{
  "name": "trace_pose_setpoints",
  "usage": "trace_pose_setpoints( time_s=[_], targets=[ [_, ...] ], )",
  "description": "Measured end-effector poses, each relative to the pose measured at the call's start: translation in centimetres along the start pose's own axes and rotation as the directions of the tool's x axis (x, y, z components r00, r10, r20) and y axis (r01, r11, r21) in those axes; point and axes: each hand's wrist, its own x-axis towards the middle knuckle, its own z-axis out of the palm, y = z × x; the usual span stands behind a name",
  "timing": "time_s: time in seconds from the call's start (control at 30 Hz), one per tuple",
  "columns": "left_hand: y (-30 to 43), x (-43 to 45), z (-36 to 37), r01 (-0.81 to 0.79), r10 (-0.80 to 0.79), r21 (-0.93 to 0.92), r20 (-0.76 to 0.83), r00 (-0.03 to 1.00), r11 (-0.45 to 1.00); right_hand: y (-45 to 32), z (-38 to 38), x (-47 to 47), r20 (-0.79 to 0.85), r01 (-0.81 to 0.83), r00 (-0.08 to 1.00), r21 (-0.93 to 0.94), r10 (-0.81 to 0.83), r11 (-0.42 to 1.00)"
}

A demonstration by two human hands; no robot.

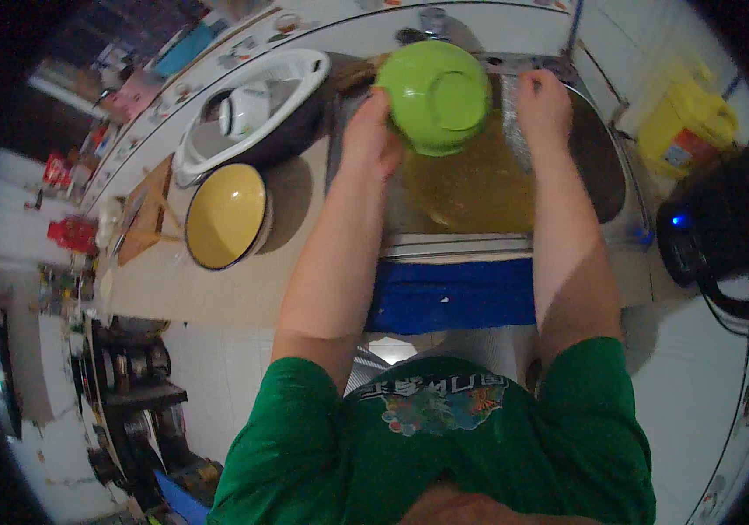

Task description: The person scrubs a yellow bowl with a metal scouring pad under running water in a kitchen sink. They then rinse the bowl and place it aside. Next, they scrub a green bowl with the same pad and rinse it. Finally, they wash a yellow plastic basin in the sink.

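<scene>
My left hand [371, 134] grips a lime-green bowl [440, 92] by its left edge. The bowl is tilted over the sink [456, 244], its underside and foot ring facing me. Fingers curled, my right hand [543, 108] is raised over the sink's right part, beside a silvery speckled strip [516, 125]. Whether it touches that strip or holds something small cannot be told. Beneath both hands, a rounded yellowish-brown area [479, 190] fills the sink's left part; I cannot tell whether it is a basin or murky water.
Left on the counter [217, 295] stand a yellow bowl [227, 213] with a dark rim and a white oval basket [312, 82] with dishes inside. A blue cloth [453, 295] hangs at the sink's front. To the right are a yellow jug [686, 128] and a black appliance [715, 210] with a blue light.
</scene>
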Motion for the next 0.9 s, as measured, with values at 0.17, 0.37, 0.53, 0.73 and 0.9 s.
trace_pose_setpoints(
  time_s=[0.17,0.37,0.53,0.73,0.9],
  targets=[
    [1.5,-2.5,2.9,-0.085,0.064,0.136,0.152,0.986,0.987,0.8,1.0,0.1,-0.015,0.052,0.999,0.101,-0.050,0.994],
    [5.4,-4.6,4.0,-0.196,0.160,0.470,0.116,0.980,0.861,1.2,1.6,0.4,-0.038,0.033,0.999,0.110,-0.029,0.993],
    [5.5,-5.7,3.8,-0.180,0.159,0.456,0.083,0.984,0.871,1.0,1.3,0.3,-0.061,0.125,0.991,0.162,-0.116,0.979],
    [5.7,-5.1,1.6,-0.272,0.324,0.484,-0.026,0.946,0.832,0.7,1.2,0.3,-0.009,0.050,0.999,0.181,-0.049,0.982],
    [15.2,-2.9,-0.8,-0.360,0.359,0.054,-0.297,0.885,0.931,1.4,1.4,0.6,0.009,0.017,1.000,0.128,-0.018,0.992]
  ],
)
